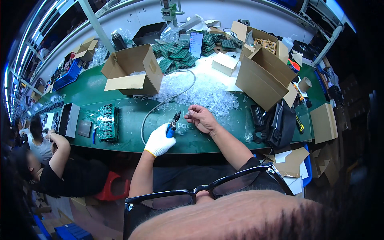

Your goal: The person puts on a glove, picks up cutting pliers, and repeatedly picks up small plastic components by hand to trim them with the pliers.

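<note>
My left hand (158,141), in a white knitted glove, is closed around a blue-bodied air nipper (171,130). Its dark jaws point up and away from me. A grey hose (157,107) curves across the table and down to this hand. Just right of the jaws is my bare right hand (203,120), fingers curled in with thumb and fingertips together; whatever they may pinch is too small to make out. A few small clear plastic pieces (182,125) lie between my hands. Beyond them spreads a big heap of clear plastic pieces (200,94).
Open cardboard boxes stand left (134,72) and right (266,76) of the heap. Behind are stacked green circuit boards (176,56), a phone (196,45) and a white box (224,64). A board panel (107,123) lies left; a black bag (280,124) lies right. Another person (56,168) sits at left.
</note>
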`<state>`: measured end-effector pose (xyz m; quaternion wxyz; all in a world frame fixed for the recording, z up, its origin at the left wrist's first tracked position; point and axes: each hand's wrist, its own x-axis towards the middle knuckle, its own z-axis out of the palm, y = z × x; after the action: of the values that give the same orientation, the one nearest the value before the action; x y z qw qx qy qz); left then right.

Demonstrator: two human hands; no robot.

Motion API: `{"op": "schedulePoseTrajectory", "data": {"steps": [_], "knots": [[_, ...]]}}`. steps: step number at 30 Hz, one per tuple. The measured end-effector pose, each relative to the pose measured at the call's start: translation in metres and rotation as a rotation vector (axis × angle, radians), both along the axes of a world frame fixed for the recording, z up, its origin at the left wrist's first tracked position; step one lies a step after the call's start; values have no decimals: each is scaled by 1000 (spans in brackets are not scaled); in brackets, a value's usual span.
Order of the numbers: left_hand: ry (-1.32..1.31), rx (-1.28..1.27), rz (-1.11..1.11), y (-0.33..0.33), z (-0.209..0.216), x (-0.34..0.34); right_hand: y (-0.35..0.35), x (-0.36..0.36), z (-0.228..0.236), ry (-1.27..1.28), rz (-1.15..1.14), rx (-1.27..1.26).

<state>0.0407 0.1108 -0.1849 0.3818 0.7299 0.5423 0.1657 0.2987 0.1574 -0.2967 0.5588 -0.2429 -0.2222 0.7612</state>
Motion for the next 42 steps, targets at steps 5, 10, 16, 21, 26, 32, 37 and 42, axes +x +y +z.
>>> {"op": "schedulePoseTrajectory", "data": {"steps": [5, 10, 16, 21, 26, 32, 37, 42], "knots": [[80, -24, -8, 3, 9, 12, -4, 8, -3, 56, 47, 48], [157, -26, -13, 5, 4, 19, -9, 10, 6, 110, 18, 34], [173, -39, -42, 10, 3, 18, -12, 3, 11, -7, -48, -4], [140, -70, -65, 16, 2, 8, -12, 1, 17, -84, -92, 60], [146, -129, -141, 25, 1, 4, -10, 1, 8, -146, -139, 63], [154, -123, -173, 22, 6, 9, -11, -1, 5, -164, -122, 96], [137, -102, -149, 21, 3, 11, -11, 0, 6, -185, -124, 77], [176, -104, -134, 26, -4, 8, -10, 1, 6, -196, -112, 60]]}}
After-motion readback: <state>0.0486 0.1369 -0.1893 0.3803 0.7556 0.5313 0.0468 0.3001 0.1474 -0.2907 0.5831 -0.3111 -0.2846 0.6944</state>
